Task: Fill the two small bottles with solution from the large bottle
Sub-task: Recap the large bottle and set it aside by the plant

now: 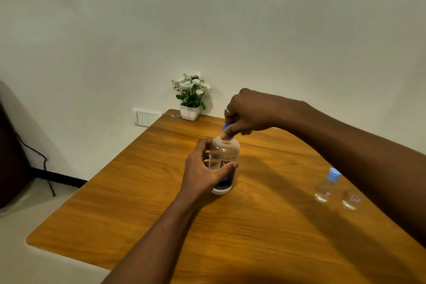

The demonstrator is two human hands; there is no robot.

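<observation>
The large bottle [224,163] stands upright mid-table [138,191], long axis vertical, neck up. A person's left hand [202,173] wraps its body while the right hand [249,113] pinches the blue cap [226,127]. Pouring looks not yet begun. Well apart at right stand a capped small bottle [326,188] and a second small bottle [351,200], top hidden.

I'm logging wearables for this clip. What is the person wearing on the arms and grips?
Both forearms are bare, with no sleeves, watch or gloves in view. The right grip wears one pale metallic ring on a finger; the left grip shows none.
</observation>
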